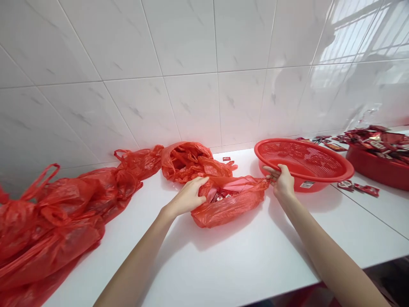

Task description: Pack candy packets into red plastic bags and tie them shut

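A red plastic bag (228,204) lies on the white counter (223,264) in the middle, its mouth pulled wide with small red packets showing inside. My left hand (188,197) pinches the bag's left rim. My right hand (283,181) grips the bag's right rim, just below the edge of a red perforated basket (303,162). Both hands are closed on the plastic.
More crumpled red bags lie behind (191,162) and along the left (54,226). A red tub (380,170) heaped with small packets stands at the far right, with loose packets (358,186) on the counter near it. A white tiled wall (191,64) backs the counter.
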Available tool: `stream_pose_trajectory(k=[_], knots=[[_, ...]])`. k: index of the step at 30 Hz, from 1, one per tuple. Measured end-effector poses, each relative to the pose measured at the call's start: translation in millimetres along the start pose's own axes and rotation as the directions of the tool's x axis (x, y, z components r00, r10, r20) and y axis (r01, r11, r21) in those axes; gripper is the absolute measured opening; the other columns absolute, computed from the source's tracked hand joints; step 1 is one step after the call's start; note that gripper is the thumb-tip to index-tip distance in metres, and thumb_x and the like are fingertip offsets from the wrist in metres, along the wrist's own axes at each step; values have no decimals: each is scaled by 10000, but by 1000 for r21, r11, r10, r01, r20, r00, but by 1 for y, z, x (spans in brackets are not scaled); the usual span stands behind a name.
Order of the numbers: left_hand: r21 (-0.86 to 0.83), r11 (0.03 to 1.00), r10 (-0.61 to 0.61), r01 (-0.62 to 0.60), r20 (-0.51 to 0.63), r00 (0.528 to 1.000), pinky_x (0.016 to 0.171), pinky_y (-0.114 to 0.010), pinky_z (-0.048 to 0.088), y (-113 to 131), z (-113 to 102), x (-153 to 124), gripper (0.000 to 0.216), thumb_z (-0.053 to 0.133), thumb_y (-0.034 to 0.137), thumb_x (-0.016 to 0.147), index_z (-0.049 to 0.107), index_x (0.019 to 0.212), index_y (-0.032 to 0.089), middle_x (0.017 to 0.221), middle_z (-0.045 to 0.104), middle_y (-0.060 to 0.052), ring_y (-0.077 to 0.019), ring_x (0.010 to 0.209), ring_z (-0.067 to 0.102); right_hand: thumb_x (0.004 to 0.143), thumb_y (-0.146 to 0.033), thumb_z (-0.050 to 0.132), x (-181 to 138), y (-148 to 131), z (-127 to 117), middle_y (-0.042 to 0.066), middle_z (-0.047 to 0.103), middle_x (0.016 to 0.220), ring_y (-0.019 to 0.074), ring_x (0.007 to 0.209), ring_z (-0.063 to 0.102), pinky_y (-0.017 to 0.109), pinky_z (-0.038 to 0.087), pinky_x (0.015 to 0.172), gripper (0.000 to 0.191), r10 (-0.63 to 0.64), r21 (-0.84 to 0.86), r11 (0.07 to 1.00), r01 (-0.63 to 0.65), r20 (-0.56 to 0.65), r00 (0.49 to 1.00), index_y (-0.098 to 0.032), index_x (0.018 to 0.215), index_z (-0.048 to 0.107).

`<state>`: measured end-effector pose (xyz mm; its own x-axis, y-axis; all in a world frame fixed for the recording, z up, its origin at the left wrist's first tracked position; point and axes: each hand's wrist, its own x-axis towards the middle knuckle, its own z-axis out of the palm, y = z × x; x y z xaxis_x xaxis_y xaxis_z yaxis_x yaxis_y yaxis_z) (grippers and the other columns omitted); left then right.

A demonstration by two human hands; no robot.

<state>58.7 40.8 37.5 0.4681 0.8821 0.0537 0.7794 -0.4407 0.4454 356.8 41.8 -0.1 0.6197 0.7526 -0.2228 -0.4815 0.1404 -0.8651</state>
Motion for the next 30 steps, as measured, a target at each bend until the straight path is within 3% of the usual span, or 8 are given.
stream_pose_trajectory(k=[4, 8, 13, 16, 19, 22, 27, 30], knots=[[-1, 1000, -16, 16, 2, 1000, 1209, -432, 359, 0, -2, -2, 740, 560, 149, 753, 491, 1489, 142, 1587, 444, -121, -323, 1489, 379, 819, -326, 538, 4, 4, -1, -1, 773, 688, 97, 454, 549, 214, 472, 509, 169, -55, -40, 998, 55, 14, 998, -210, 702, 578], [-20, 1000, -17, 17, 4, 1000, 1222, -431, 333, 1, -7, -4, 757, 558, 178, 763, 455, 1511, 126, 1613, 399, -127, -310, 1503, 354, 775, -439, 614, 6, 15, 1, 21, 778, 752, 129, 568, 628, 224, 476, 528, 242, -40, -120, 991, 57, 135, 990, -206, 715, 640], [-54, 997, 60, -62, -31, 998, 1127, -408, 452, 4, -10, -7, 661, 564, 226, 787, 541, 1444, 160, 1487, 562, -111, -320, 1401, 494, 702, -580, 720, -7, 28, 8, 57, 769, 778, 207, 731, 706, 266, 521, 611, 397, 91, -279, 960, 25, 394, 915, -186, 737, 687], [-62, 996, 67, -69, -34, 997, 1094, -391, 474, 6, -11, -10, 641, 564, 244, 805, 544, 1444, 186, 1438, 598, -97, -310, 1360, 529, 654, -506, 821, -18, 28, 8, 70, 784, 904, 245, 839, 725, 305, 554, 710, 421, 187, -386, 922, 43, 539, 821, -176, 897, 727], [-71, 996, 43, -44, -14, 999, 1146, -400, 412, 5, -13, -12, 700, 552, 232, 826, 457, 1518, 205, 1518, 518, -95, -292, 1403, 478, 590, -358, 888, -19, 26, 3, 82, 763, 1087, 279, 989, 717, 367, 573, 827, 647, 236, -515, 839, 177, 637, 734, -193, 1173, 659], [-59, 996, 71, -69, 35, 997, 1115, -391, 426, 5, -15, -13, 657, 521, 187, 844, 493, 1496, 264, 1470, 551, -75, -275, 1355, 508, 555, -279, 884, -14, 27, -3, 107, 716, 1200, 303, 1093, 688, 413, 576, 894, 818, 235, -575, 764, 293, 671, 704, -196, 1299, 556], [76, 995, 43, -67, 279, 959, 915, -348, 501, 5, -15, -11, 468, 573, 239, 843, 688, 1292, 304, 1138, 657, -71, -289, 1123, 622, 552, -177, 792, -6, 33, -6, 113, 675, 1250, 329, 1152, 650, 462, 557, 946, 809, 237, -607, 682, 408, 712, 661, -198, 1314, 522], [131, 989, 20, -66, 329, 944, 851, -340, 500, 7, -5, -8, 372, 588, 321, 855, 722, 1200, 285, 1031, 658, -68, -290, 1032, 642, 543, -145, 733, -6, 37, -5, 119, 658, 1267, 336, 1187, 625, 467, 540, 973, 790, 236, -593, 685, 423, 730, 641, -194, 1303, 522]])
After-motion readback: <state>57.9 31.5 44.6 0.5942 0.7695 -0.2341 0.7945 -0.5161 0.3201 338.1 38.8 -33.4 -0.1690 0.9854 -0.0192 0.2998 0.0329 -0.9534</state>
